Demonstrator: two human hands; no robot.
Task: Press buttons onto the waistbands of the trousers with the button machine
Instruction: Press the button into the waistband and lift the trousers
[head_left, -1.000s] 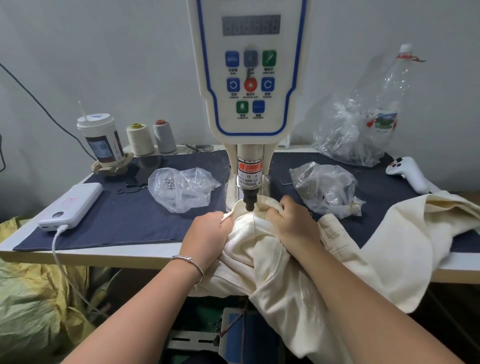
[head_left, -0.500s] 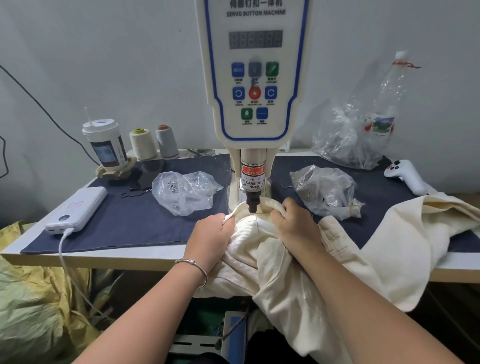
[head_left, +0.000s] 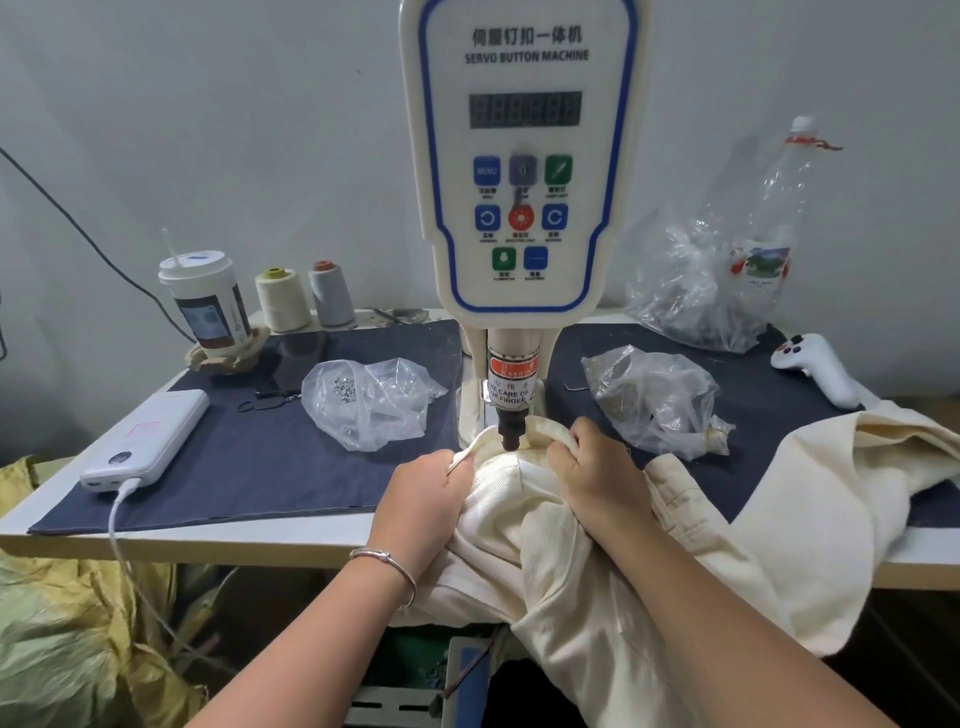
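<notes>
Cream trousers (head_left: 561, 540) hang over the table's front edge, their waistband (head_left: 540, 430) pulled up under the dark press head (head_left: 509, 432) of the white servo button machine (head_left: 522, 171). My left hand (head_left: 423, 499) grips the waistband's left end with curled fingers. My right hand (head_left: 592, 475) grips the band just right of the press head. The head's tip sits on or just above the fabric between both hands. A second cream garment (head_left: 841, 499) lies at the right.
On the dark blue mat (head_left: 260, 457) lie a clear bag of metal buttons (head_left: 371, 402), another bag (head_left: 657, 397), a power bank (head_left: 148, 439) with cable, a cup (head_left: 205, 306), two thread cones (head_left: 306, 299), a white controller (head_left: 815, 371) and a plastic bottle (head_left: 769, 234).
The view has tilted up, showing more of the machine's panel. Both hands keep their grip on the waistband under the press head, hardly shifting.
</notes>
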